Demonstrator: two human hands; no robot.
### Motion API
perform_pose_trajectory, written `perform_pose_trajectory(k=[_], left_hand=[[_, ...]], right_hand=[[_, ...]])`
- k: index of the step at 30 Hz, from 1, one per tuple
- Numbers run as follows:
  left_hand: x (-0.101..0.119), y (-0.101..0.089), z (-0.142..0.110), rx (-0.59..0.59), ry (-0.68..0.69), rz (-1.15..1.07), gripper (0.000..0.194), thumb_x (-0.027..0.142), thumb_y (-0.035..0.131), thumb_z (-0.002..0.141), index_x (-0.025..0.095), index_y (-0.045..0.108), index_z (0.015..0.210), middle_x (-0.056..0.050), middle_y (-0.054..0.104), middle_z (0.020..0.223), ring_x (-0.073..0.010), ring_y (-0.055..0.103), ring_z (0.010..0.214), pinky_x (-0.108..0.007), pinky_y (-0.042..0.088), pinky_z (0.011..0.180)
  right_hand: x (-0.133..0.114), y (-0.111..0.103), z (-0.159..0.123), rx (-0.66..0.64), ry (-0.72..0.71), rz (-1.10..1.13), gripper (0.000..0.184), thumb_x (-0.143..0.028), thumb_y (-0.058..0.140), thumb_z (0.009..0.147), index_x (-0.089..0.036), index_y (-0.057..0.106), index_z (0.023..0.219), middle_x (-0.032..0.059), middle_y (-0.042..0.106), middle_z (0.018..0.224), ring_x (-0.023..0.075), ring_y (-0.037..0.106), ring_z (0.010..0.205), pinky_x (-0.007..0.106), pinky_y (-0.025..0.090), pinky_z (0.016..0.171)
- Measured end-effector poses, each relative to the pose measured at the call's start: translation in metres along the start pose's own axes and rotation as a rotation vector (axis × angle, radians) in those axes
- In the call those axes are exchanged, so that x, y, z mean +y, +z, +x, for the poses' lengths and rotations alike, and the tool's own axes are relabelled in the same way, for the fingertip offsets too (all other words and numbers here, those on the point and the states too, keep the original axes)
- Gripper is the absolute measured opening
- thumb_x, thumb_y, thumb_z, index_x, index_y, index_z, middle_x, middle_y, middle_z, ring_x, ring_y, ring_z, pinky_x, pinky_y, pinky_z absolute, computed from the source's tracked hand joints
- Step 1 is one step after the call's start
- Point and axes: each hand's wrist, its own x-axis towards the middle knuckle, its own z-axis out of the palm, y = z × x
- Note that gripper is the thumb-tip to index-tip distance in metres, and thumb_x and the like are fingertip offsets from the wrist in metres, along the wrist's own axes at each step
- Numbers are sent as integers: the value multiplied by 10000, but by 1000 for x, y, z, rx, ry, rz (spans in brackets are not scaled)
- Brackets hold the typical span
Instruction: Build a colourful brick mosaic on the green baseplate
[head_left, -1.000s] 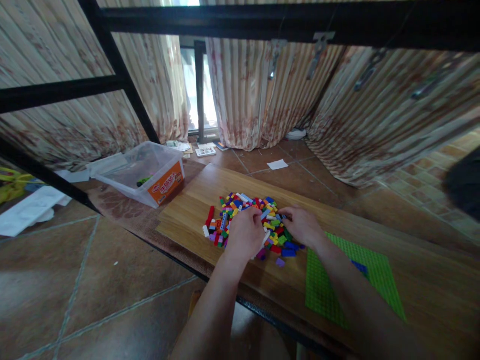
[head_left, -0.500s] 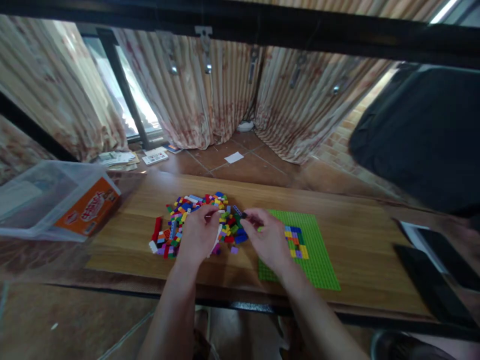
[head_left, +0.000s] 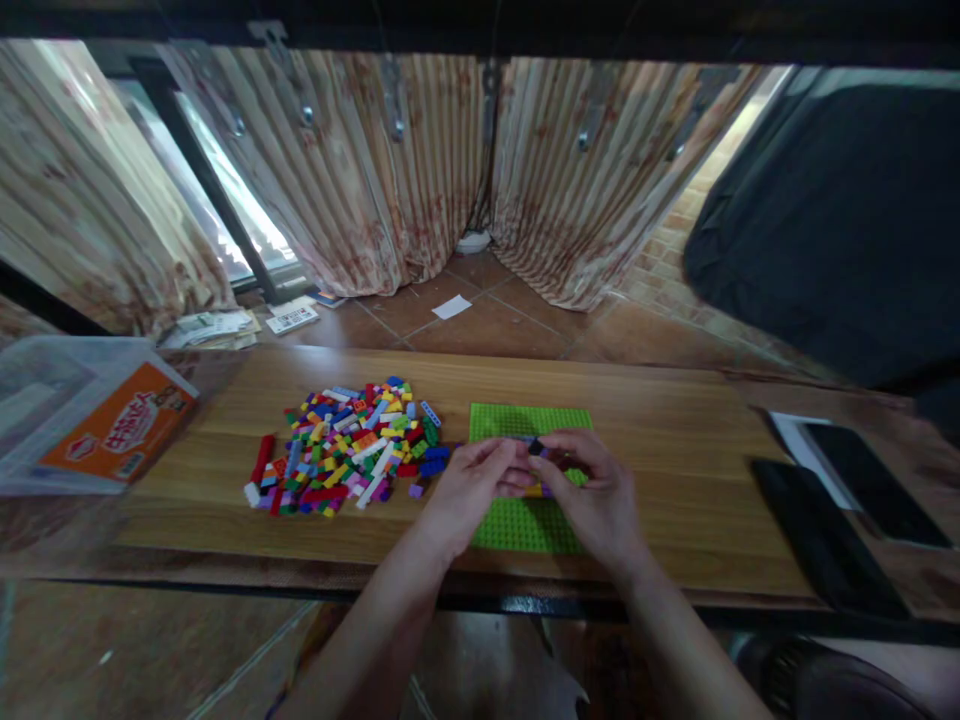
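Observation:
My right hand pinches a small black toy brick between thumb and fingertips. Close beside it, my left hand has its fingers curled together; whether anything is in them is hidden. Both hands are over a green studded baseplate. Under the fingers, a few coloured bricks on the plate show in part, the rest covered by my hands. To the left, a heap of mixed bricks in many colours and lengths lies on the wooden board.
A clear plastic bin with an orange label stands at the far left. On the right lie a black flat object and a dark phone-like slab on white paper. The wooden board extends beneath the baseplate.
My left hand has moved from over the brick heap to the baseplate. My right hand has come over the plate's bricks with the black brick. The camera view has swung right.

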Motion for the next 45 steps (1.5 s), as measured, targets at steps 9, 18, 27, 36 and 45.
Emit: perform_pose_trajectory(k=[9,18,27,36,45], left_hand=[[-7,14,7,-88,-108,-163,349,370,838,660,130,690,864,-29,697,783,-120,644,697,-253,504,716],[-4,13,12,-156,-44,270,318,443,718,763,126,689,760,-40,677,715,-110,602,645,-221,457,633],[-3,7,21,-47,51,464,301,373,524,872,136,636,725,-24,630,699,-101,541,582,-204,368,499],[-10,-9,36,83,184,677,225,304,538,833,153,644,705,11,603,618,-121,530,561,-229,370,537],[-11,-8,36,92,262,788,222,254,525,842,159,670,703,-8,645,654,-138,564,616,-233,406,584]], right_hand=[[4,-17,0,-80,-27,4,138,-283,673,834,-243,706,961,37,655,1030,135,630,801,284,537,702],[5,-37,1,-267,-54,-83,180,-286,547,924,-250,722,942,31,695,902,160,658,852,302,522,782],[20,-41,3,-269,47,-246,146,-294,556,899,-227,683,871,17,671,851,159,629,793,289,486,743],[29,-31,3,-297,26,-387,139,-255,580,864,-243,716,843,38,650,952,183,620,888,336,491,827],[32,-28,1,-313,-15,-477,136,-227,582,879,-228,718,870,47,640,957,201,600,917,354,485,850]])
